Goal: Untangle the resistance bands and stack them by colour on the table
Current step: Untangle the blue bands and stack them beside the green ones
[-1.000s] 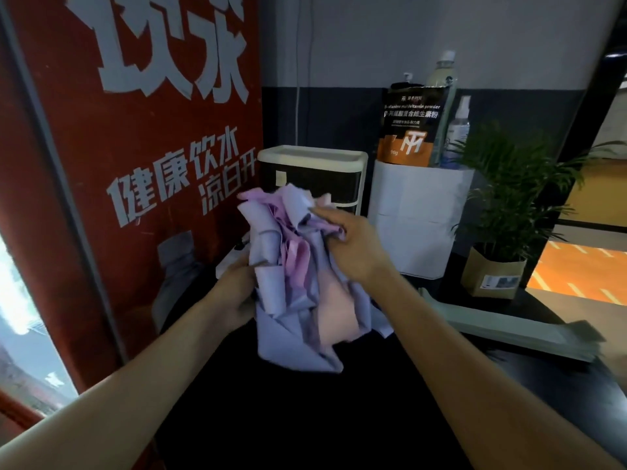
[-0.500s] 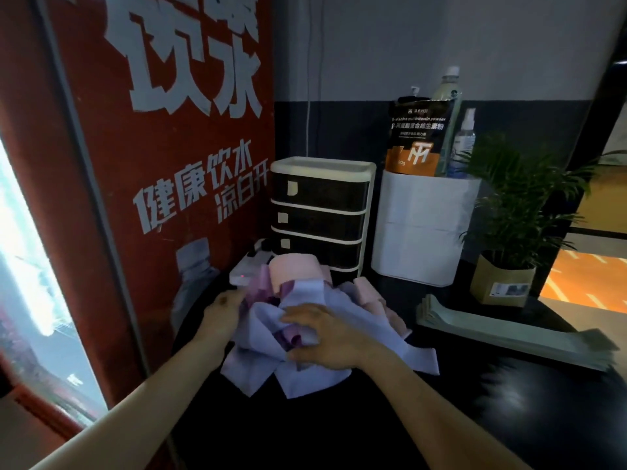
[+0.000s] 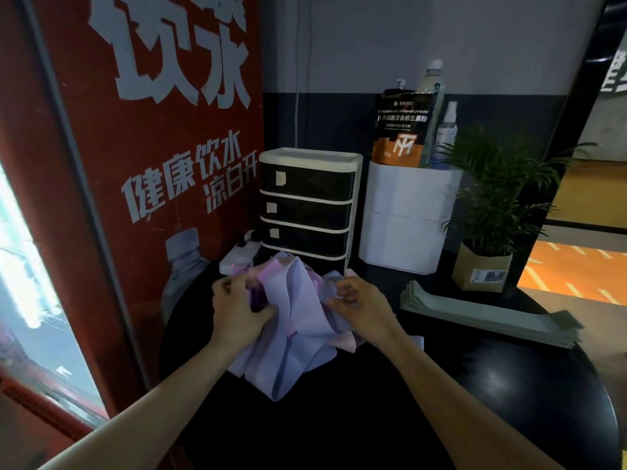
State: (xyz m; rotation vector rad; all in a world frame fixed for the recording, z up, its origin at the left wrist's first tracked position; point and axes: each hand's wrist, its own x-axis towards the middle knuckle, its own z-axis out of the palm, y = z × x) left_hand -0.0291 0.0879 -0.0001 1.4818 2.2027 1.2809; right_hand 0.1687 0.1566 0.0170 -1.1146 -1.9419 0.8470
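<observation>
A tangled bundle of resistance bands, lavender, pink and a darker purple, rests on the round black table in front of me. My left hand grips the bundle's left side, fingers curled into the purple folds. On the right side, my right hand pinches an edge of a lavender band. A flat stack of grey-green bands lies on the table to the right.
A black-and-cream drawer unit stands right behind the bundle, with a white power strip at its left. A white container holding a pouch and bottles, and a potted plant, stand at the back right. A red poster wall borders the left.
The bundle came down from chest height onto the table. My right hand moved from pressing on top of it to pinching its right edge; my left hand closed on the left side.
</observation>
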